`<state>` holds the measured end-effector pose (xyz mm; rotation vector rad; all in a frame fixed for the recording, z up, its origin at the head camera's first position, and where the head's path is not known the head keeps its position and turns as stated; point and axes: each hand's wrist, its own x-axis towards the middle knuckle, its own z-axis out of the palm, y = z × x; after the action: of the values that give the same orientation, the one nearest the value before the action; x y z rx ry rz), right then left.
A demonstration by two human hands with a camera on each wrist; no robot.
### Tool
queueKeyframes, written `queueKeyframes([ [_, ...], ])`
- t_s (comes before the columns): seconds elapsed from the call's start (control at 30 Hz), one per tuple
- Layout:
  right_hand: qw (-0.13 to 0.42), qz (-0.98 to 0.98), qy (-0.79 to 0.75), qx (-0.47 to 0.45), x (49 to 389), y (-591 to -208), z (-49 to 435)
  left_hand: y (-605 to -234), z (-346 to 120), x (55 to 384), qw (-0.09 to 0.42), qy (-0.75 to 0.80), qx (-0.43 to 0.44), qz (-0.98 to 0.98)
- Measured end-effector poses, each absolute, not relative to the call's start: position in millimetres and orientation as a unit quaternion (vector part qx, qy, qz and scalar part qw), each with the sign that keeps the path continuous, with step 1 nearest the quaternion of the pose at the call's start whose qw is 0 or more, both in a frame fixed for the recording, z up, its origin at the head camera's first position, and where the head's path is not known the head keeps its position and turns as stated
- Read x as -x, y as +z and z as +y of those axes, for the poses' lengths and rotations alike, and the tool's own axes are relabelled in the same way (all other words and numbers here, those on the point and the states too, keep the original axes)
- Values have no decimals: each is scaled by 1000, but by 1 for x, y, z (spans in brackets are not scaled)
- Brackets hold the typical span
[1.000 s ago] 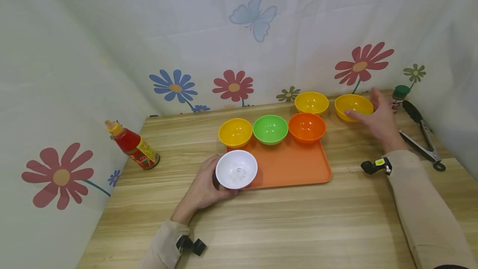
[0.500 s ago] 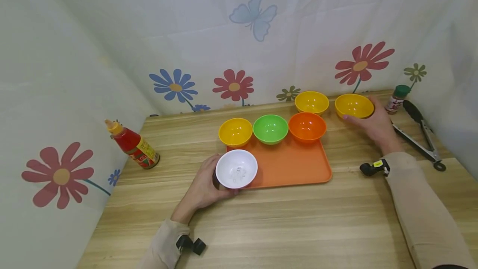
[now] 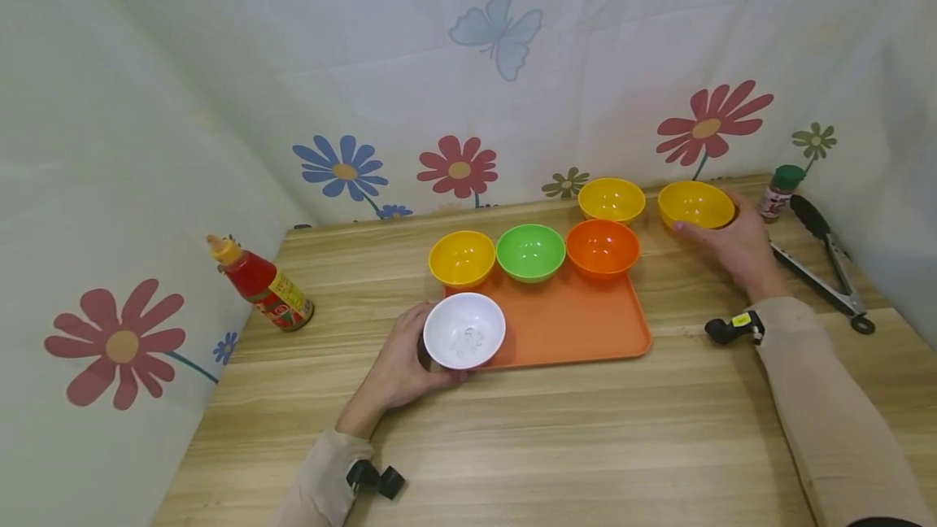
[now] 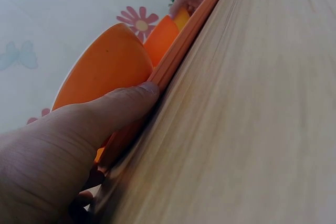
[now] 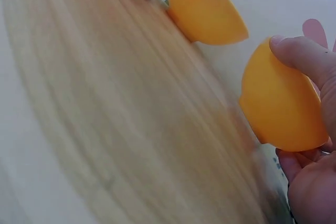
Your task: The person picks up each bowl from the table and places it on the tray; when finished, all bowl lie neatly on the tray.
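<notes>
My left hand (image 3: 401, 364) curves round the left side of a bowl (image 3: 464, 332), white inside and orange outside, at the front left corner of the orange tray (image 3: 578, 324). In the left wrist view the thumb (image 4: 123, 106) lies along the bowl's base and the tray's rim. At the back right, my right hand (image 3: 745, 249) grips a yellow bowl (image 3: 694, 204). The right wrist view has that yellow bowl (image 5: 281, 98) between thumb and fingers, with the fingertips partly hidden behind it.
Yellow (image 3: 462, 259), green (image 3: 530, 253) and orange (image 3: 603, 250) bowls line the tray's back edge. Another yellow bowl (image 3: 611, 201) stands behind them. A green-capped jar (image 3: 780, 192) and tongs (image 3: 834, 275) lie right; a red sauce bottle (image 3: 267, 287) stands left.
My right hand has come down onto the far right yellow bowl and taken hold of it; the bowl has shifted very slightly away. The left hand and its bowl have not moved.
</notes>
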<state>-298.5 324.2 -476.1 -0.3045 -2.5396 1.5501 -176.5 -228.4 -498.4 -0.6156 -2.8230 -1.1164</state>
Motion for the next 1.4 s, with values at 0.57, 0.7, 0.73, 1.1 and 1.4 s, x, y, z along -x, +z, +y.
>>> queueKeyframes([
  [0.57,135,-824,544,80,292,-436,314,-498,-228,177,25,-365,201,-909],
  [0.7,144,-824,543,69,289,-425,307,-499,-228,177,21,-369,199,-908],
  [0.73,144,-824,543,69,288,-422,306,-499,-228,177,21,-370,200,-907],
  [1.1,160,-819,551,17,278,-389,283,-499,-228,178,19,-366,194,-910],
  [1.4,154,-827,541,-11,263,-368,265,-499,-228,178,18,-363,196,-911],
])
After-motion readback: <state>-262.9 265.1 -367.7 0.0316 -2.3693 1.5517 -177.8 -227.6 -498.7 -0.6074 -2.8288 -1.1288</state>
